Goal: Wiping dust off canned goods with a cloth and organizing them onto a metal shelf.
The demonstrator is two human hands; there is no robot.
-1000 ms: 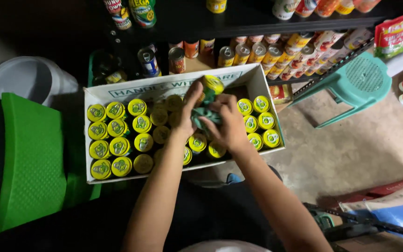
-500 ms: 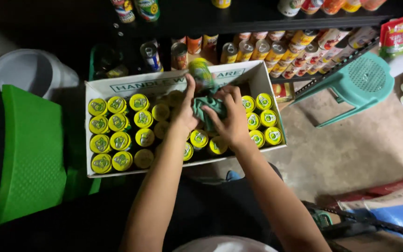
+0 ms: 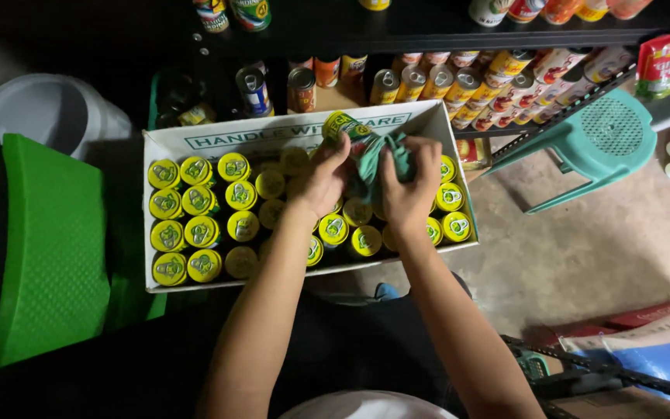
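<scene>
A white cardboard box holds several yellow-topped green cans, standing upright in rows. My left hand holds one green and yellow can tilted above the box's far side. My right hand grips a crumpled green cloth pressed against that can. Both hands hover over the middle and right rows of cans.
A dark shelf beyond the box carries several tins. A teal plastic stool stands at the right on the concrete floor. A green padded thing lies at the left, a white bucket behind it.
The can in my left hand has been lifted out of the rows and up to the box's far edge. My right hand with the cloth has followed it upward.
</scene>
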